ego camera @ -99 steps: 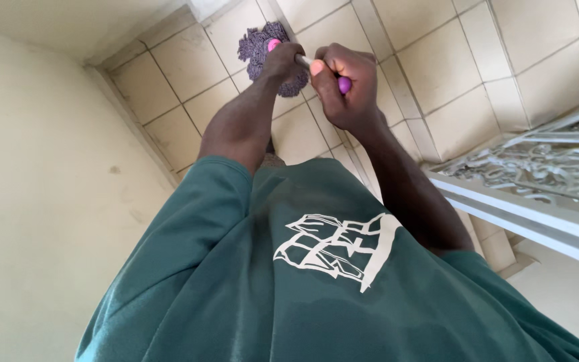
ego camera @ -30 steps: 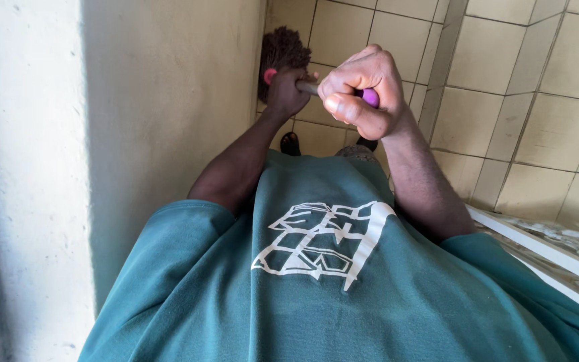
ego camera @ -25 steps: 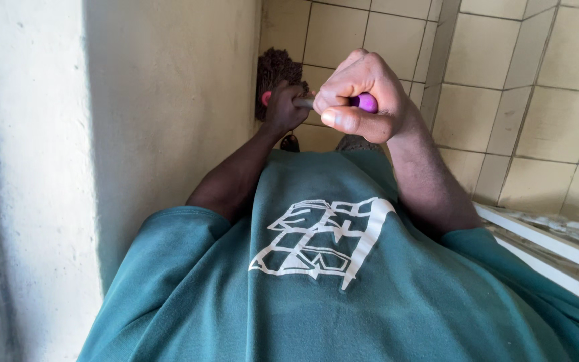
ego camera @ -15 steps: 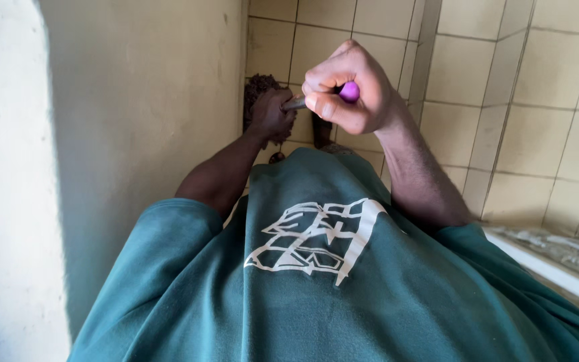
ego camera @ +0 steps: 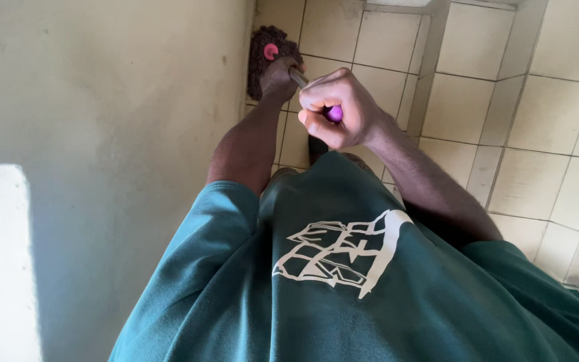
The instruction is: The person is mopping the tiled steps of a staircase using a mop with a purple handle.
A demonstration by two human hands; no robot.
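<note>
- Since half a second ago, both hands have pushed the mop away from the body: the mop head (ego camera: pixel 271 59) now shows fully at the foot of the wall (ego camera: pixel 102 100), where before the left hand mostly hid it, and the right fist has dropped a little lower in view.
- Right hand (ego camera: pixel 335 110) has a closed grip around the top of the mop handle (ego camera: pixel 298 77), with the purple end cap (ego camera: pixel 334 114) peeking out between the curled fingers.
- Left hand (ego camera: pixel 277 74) is further down the same handle, its grip shut around the shaft just above the mop head; the fingers themselves are mostly hidden behind the back of the hand.
- Mop head is a dark purplish bundle of strands with a pink hub, lying on the tiled floor (ego camera: pixel 551 114) right against the base of the pale plastered wall, near the corner.
- Step in hand, as I judge it: wiping the strip of tiles along the wall, with the handle at the far end of a stroke.
- Next stroke would call for drawing the handle back toward the body while both hands stay closed on it, keeping the strands flat on the tiles and tight to the wall edge.
- Green shirt (ego camera: pixel 343 295) fills the lower part of the view and hides the feet.
</note>
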